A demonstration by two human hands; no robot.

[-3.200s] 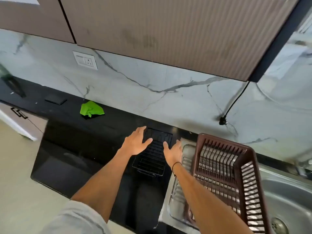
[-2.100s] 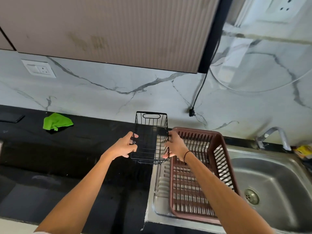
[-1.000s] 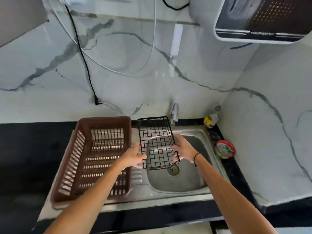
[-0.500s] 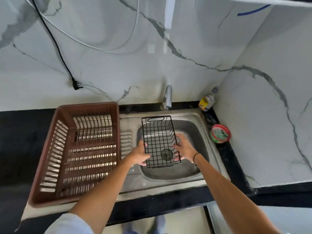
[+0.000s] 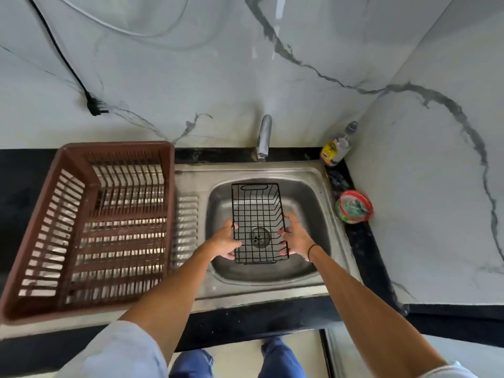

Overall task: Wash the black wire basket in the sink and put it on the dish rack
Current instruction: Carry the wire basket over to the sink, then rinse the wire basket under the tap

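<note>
We hold the black wire basket (image 5: 257, 222) over the sink (image 5: 313, 186), left hand (image 5: 225, 241) and right hand (image 5: 296, 238) gripping its sides; washing and the dish rack (image 5: 35, 222) remain.

Both hands hold the black wire basket (image 5: 256, 214) over the steel sink (image 5: 313, 197), the left hand (image 5: 222, 242) gripping its left rim and the right hand (image 5: 296, 237) its right rim. The drain (image 5: 259, 237) shows through the basket's mesh. The tap (image 5: 264, 137) stands behind the sink. A brown dish rack (image 5: 90, 225) sits on the drainboard to the left. A bottle (image 5: 336, 145) and a round red tub (image 5: 354, 206) stand on the black tabletop (image 5: 365, 255) to the right.
</note>
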